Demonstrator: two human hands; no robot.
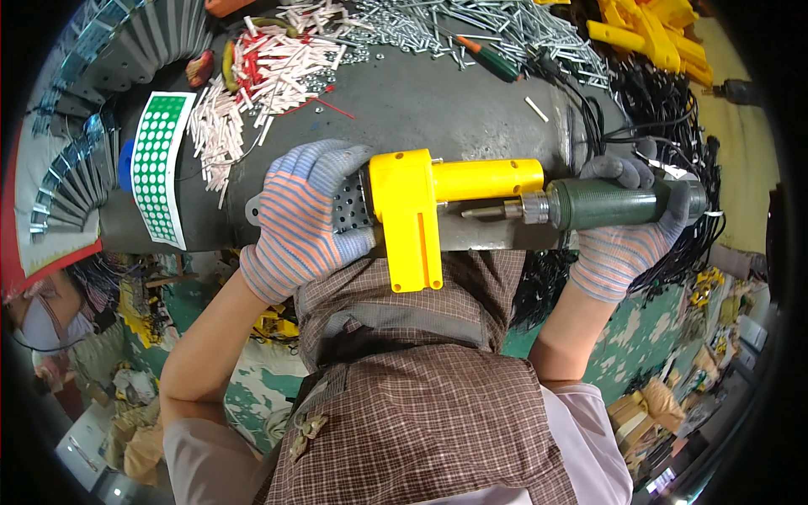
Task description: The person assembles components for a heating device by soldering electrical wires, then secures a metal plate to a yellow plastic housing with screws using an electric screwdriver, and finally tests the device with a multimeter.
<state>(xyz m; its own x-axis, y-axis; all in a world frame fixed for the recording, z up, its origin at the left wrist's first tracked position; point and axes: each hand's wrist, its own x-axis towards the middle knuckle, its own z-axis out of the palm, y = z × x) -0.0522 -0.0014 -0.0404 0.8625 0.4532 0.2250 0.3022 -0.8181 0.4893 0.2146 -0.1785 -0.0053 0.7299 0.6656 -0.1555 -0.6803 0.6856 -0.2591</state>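
Stretching across the upper half, a dark grey workbench [353,105] faces a person in a brown checked apron [438,412]. Fanned stacks of grey metal plates [156,34] curve along its far left. Next to them lies a heap of slim white pieces [282,71], and right of that a broad spread of silver screws [522,38]. Black cables [652,101] bunch at the right end.

At the bench's near edge, the right hand [623,240], in a striped glove with grey fingertips, wraps firmly around a dark green power screwdriver [602,204], bit pointing left. The left hand [303,206], gloved alike, grips a perforated grey metal part [349,210]. Joined to that part's right end, between the two hands, is a yellow plastic housing [404,198] with a tubular arm reaching right. The bit runs just below this arm; whether its tip meets anything is hard to tell.

Left of the left hand lies a white sheet of green dots [160,172]. Among the screws rests a small green-and-orange hand screwdriver [495,61].
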